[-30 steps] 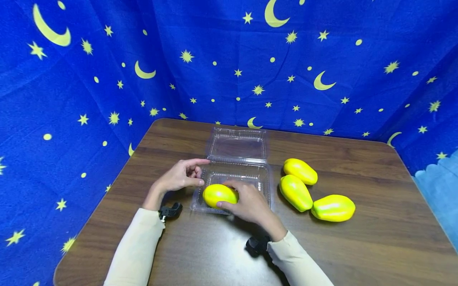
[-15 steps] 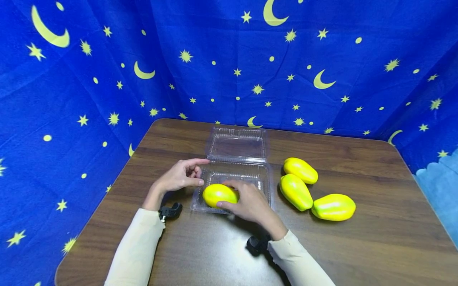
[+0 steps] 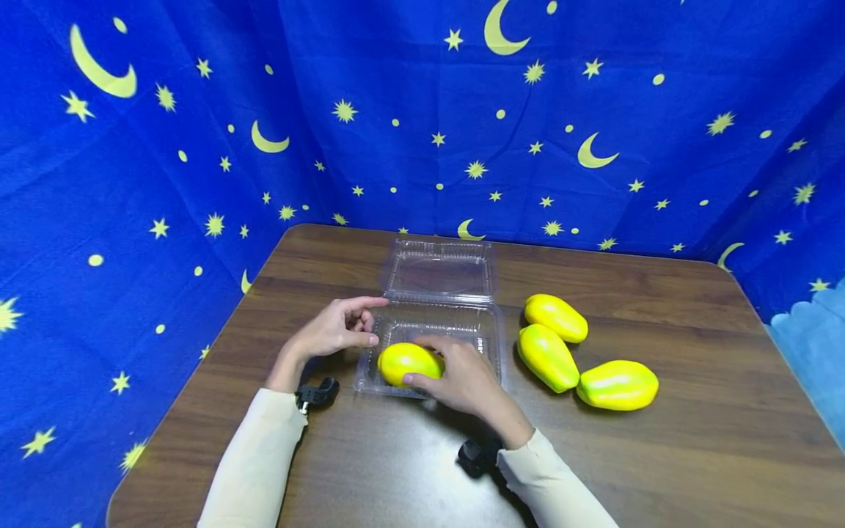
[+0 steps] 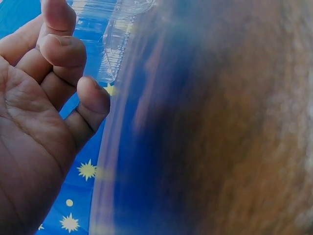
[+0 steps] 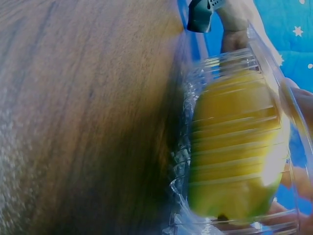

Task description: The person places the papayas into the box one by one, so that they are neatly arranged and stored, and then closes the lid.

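Observation:
A yellow papaya point(image 3: 404, 364) lies in the front part of a clear plastic clamshell container point(image 3: 494, 323), with my right hand point(image 3: 462, 374) holding it, thumb in front and fingers behind. Through the container wall in the right wrist view, the papaya point(image 5: 234, 152) shows a greenish end. My left hand point(image 3: 333, 328) is at the container's left side, index finger stretched to the rim near the hinge and thumb pointing at the side edge. In the left wrist view, the other fingers of that hand point(image 4: 34, 112) are loosely bent around nothing.
The container's lid point(image 3: 439, 273) lies folded back flat behind the base. Three more papayas rest to the right: one at the back point(image 3: 557, 318), one in the middle point(image 3: 547, 358) and one farther right point(image 3: 618, 385). A blue star-patterned cloth point(image 3: 422, 95) hangs behind the wooden table point(image 3: 700, 352).
Both hands and the papaya stay in place. Only the head view has tilted slightly, so everything sits a little lower in it.

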Available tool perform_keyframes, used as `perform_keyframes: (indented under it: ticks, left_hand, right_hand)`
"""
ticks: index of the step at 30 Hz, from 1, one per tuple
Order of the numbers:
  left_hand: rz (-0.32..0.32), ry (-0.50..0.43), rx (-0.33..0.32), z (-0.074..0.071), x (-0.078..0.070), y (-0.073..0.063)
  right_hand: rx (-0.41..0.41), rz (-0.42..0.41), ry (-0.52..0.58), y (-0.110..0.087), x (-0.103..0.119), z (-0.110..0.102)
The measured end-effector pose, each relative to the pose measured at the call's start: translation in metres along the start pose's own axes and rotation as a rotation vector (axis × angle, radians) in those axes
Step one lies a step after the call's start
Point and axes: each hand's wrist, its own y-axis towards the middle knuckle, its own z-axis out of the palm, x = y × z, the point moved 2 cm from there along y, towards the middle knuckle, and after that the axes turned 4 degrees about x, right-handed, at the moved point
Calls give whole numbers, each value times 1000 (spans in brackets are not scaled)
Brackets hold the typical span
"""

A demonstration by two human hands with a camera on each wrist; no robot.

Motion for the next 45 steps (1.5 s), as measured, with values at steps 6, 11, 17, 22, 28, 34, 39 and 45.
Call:
perform_keyframes:
  ticks: [6, 11, 17, 22, 28, 34, 39, 45]
  left_hand:
    - [4, 11, -1, 0, -1, -1]
    - [-1, 16, 3, 1, -3, 0]
    - [-6, 16, 0, 1, -3, 2]
    - [6, 31, -2, 1, -3, 2]
    - [40, 59, -7, 2, -4, 2]
    - [18, 52, -16, 3, -2, 2]
    - [8, 36, -13, 6, 1, 4]
    - [-16, 74, -16, 6, -2, 5]
  right_hand:
    - [-34, 4, 0, -2, 1, -2]
    - [-86, 9, -3, -7, 2, -9]
    - [-170, -9, -46, -14, 4, -26]
    - [-237, -20, -68, -25, 0, -44]
    - [-368, -77, -66, -34, -8, -66]
    - [-503, -99, -94, -43, -20, -88]
    - [-550, -75, -82, -54, -37, -104]
    - [-591, -39, -51, -69, -58, -116]
